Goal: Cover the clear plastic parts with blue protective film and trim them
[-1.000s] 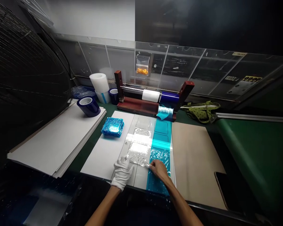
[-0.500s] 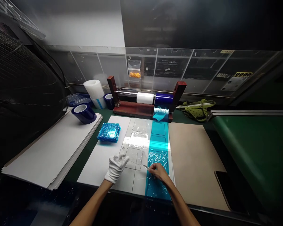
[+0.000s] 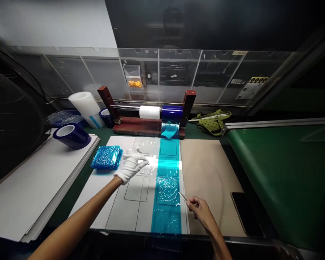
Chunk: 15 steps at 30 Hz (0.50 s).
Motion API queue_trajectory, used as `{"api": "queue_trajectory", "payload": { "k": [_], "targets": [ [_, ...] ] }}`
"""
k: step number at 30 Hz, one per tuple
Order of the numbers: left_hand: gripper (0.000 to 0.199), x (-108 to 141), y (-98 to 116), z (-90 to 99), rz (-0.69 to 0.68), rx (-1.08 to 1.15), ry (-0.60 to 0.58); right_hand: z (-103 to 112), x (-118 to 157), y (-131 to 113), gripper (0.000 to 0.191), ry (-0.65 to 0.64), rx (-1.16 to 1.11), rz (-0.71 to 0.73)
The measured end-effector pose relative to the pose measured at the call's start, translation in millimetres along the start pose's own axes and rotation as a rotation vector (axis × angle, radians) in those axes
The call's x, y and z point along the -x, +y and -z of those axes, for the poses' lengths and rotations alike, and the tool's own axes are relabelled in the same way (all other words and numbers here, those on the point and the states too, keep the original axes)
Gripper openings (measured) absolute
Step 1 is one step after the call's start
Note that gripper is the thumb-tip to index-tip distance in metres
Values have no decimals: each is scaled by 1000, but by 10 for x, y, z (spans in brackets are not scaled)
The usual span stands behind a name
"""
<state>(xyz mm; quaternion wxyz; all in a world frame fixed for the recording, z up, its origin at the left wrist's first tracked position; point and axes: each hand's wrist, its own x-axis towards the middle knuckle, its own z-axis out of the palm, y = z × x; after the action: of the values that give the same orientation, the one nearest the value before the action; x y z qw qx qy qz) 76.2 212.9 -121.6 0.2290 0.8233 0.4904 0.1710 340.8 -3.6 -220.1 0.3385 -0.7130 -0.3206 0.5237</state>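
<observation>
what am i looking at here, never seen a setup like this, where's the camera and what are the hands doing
There is no machine arm here: these are a person's own hands, seen by a camera worn on the head, looking forward and down.

The left hand wears a white glove and is over crinkled clear film; whether it grips the film, I can't tell. The bare right hand holds a slim pointed tool.

On the worktop, a blue strip runs toward a dark red stand carrying a white roll and a dark blue roll. Left of the strip sits a shiny blue stack; to its right lies a brown board.
</observation>
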Motion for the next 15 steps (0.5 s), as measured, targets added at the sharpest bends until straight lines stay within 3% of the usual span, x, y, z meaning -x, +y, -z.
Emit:
{"api": "queue_trajectory", "payload": {
  "k": [5, 9, 15],
  "targets": [
    [31, -437, 316, -317, -45, 17, -72, 159, 46, 139, 38, 58, -32, -49],
    [32, -642, 342, -569, -68, 5, -152, 287, 79, 228, 38, 106, -50, -127],
    [30, -797, 338, -753, -67, -40, -190, 361, 61, 448, 35, 132, -107, -139]
  ]
}}
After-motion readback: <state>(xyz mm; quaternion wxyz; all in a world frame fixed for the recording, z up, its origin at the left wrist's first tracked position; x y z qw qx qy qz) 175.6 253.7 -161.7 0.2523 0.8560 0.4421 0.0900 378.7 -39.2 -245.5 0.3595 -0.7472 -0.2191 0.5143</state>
